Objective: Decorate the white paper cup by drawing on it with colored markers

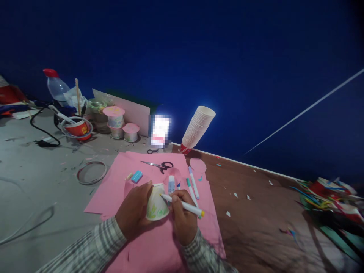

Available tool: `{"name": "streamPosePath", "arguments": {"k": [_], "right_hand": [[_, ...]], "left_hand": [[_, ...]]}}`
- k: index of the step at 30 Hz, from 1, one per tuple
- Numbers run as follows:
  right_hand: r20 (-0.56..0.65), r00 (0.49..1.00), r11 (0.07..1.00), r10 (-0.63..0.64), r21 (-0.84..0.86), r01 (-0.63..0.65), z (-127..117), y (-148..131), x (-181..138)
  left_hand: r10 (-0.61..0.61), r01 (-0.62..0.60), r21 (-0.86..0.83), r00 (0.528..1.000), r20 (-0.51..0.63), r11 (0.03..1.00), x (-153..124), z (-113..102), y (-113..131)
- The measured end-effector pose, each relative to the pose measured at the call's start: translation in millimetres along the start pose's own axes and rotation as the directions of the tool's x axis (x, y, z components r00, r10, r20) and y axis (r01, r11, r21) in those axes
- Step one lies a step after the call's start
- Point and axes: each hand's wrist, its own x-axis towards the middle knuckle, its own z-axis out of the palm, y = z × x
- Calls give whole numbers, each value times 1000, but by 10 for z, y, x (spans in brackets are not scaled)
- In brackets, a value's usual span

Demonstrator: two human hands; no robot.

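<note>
My left hand (133,212) grips an upturned white paper cup (156,204) with green marks on its side, holding it over a pink paper sheet (119,182). My right hand (183,216) pinches a white marker with a yellow end (184,205), its tip touching the cup's side. Behind the cup lie several markers (194,184), a glue stick (171,184), a blue eraser (137,176) and black-handled scissors (159,165).
A leaning stack of paper cups (197,127) stands by the blue wall. Pink-lidded tubs (115,117), a red bowl (77,128), a bottle (56,86) and a tape ring (91,172) sit at the left. Colourful paper scraps (330,197) pile at the right on brown floor.
</note>
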Motion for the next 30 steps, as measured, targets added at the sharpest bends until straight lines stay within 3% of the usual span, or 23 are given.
{"name": "streamPosePath", "arguments": {"k": [14, 22, 30], "right_hand": [[9, 999, 998, 44, 33, -44, -8, 39, -26], [-5, 997, 996, 74, 48, -74, -6, 79, -42], [-27, 998, 995, 63, 78, -61, 5, 41, -19]], "left_hand": [[112, -109, 40, 990, -84, 993, -27, 12, -32], [42, -41, 12, 999, -35, 999, -2, -10, 2], [58, -58, -2, 998, -35, 998, 11, -15, 19]]}}
